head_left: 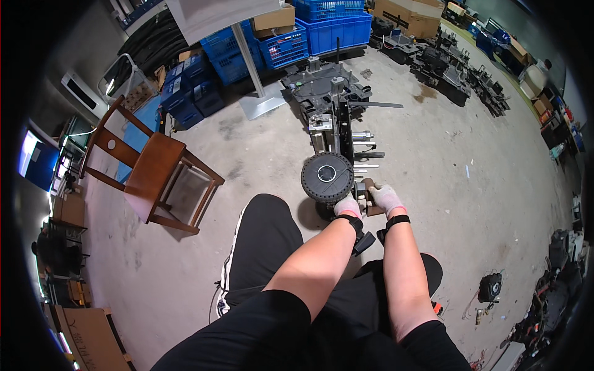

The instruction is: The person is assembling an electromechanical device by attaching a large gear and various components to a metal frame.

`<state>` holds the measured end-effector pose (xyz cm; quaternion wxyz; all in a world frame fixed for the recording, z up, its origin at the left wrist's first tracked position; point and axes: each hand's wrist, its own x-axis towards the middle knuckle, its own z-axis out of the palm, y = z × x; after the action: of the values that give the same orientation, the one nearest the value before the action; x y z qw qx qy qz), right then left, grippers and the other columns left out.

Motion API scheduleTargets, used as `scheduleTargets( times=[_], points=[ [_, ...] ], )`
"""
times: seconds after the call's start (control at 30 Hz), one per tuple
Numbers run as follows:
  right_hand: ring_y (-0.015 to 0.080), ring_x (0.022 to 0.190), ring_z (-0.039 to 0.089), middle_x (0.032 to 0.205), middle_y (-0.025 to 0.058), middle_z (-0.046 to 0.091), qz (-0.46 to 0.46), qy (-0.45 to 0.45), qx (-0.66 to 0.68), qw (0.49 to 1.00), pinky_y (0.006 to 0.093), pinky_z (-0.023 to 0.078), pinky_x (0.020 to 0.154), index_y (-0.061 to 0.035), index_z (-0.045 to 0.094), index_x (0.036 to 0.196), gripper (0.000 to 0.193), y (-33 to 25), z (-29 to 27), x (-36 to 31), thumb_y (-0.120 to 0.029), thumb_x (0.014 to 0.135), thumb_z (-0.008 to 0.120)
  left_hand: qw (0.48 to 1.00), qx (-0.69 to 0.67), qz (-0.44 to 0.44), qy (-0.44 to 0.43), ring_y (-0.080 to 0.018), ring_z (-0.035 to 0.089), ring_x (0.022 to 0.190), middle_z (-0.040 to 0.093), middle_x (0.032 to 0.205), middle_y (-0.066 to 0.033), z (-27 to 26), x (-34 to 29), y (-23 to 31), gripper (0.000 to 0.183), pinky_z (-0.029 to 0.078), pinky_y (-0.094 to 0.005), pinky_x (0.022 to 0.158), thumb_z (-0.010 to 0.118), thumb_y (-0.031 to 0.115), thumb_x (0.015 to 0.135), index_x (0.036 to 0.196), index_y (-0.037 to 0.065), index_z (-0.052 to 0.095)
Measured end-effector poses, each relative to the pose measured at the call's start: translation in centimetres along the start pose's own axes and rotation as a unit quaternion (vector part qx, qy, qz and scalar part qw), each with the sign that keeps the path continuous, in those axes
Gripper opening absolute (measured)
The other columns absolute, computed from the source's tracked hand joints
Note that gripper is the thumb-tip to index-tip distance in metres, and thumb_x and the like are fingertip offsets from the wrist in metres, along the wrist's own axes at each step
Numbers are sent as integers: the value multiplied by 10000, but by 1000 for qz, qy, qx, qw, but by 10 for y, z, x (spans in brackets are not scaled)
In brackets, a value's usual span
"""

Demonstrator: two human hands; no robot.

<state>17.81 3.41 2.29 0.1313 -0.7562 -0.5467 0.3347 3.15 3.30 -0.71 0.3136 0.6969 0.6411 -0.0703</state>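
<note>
You are low over a grey concrete floor (458, 216), your knees in black trousers (263, 229) on either side of your forearms. Ahead of you stands a long, dark machine frame (342, 127), stretching away from you. At its near end is a black wheel (327, 176) with a pale ring at its centre, its round face turned up toward you. Silver rods (364, 136) jut from the frame's right side.

Both your hands wear pale gloves and are close together at this near end. Your left hand (348, 205) is at the wheel's lower right edge; its fingers are partly hidden, so I cannot tell whether it grasps anything. Your right hand (387, 198) lies against a brown part (369, 185) just right of the wheel, fingers pointing forward; whether they close around it I cannot tell. A black strap (394, 220) circles your right wrist.

To your left is a reddish-brown wooden chair (161, 173). Beyond the frame, blue crates (339, 36) stand near a metal pole (249, 62) on a flat base. Dark mechanical assemblies (444, 73) lie far right, and a round black part (490, 286) rests nearer, right of your knee.
</note>
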Motion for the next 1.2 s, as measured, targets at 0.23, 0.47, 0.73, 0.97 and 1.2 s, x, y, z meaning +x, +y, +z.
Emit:
scheduleTargets(
  times=[0.23, 0.47, 0.73, 0.97, 1.2],
  points=[
    [362, 1190, 557, 1248, 237, 594, -22, 54, 64, 996, 388, 438, 1004, 24, 559, 1276, 539, 16, 11, -5, -358, 896, 571, 997, -11, -7, 71, -280, 611, 1147, 631, 1239, -135, 31, 26, -1, 409, 518, -381, 915, 629, 200, 830, 1222, 87, 630],
    [350, 1169, 575, 1246, 227, 601, 15, 13, 128, 992, 382, 456, 966, -10, 599, 1245, 496, 16, 5, -9, -357, 890, 583, 993, -59, -11, 97, -279, 651, 1058, 671, 1136, -130, 40, 25, -6, 332, 538, -380, 861, 600, 155, 847, 1176, 123, 630],
    [355, 1172, 568, 1235, 218, 610, 0, 17, 101, 995, 381, 446, 976, -15, 607, 1234, 510, 18, 3, -6, -371, 870, 599, 1000, 12, -9, 23, -295, 612, 1126, 613, 1247, -142, 26, 16, 2, 420, 512, -377, 927, 614, 184, 851, 1263, 122, 559],
    [349, 1216, 540, 1284, 219, 580, -10, 3, 109, 994, 371, 431, 1003, -12, 595, 1253, 530, 23, 5, -5, -377, 869, 605, 988, -137, -32, 64, -303, 650, 1043, 662, 1128, -164, 39, 23, -3, 387, 531, -402, 863, 656, 208, 815, 1191, 130, 611],
    [334, 1208, 552, 1267, 227, 591, 18, -1, 129, 991, 358, 436, 997, 13, 586, 1256, 545, 20, 5, -5, -362, 863, 616, 992, -113, -52, 33, -296, 661, 1028, 682, 1111, -133, 38, 25, 1, 371, 542, -399, 833, 632, 259, 857, 1204, 131, 622]
  ],
)
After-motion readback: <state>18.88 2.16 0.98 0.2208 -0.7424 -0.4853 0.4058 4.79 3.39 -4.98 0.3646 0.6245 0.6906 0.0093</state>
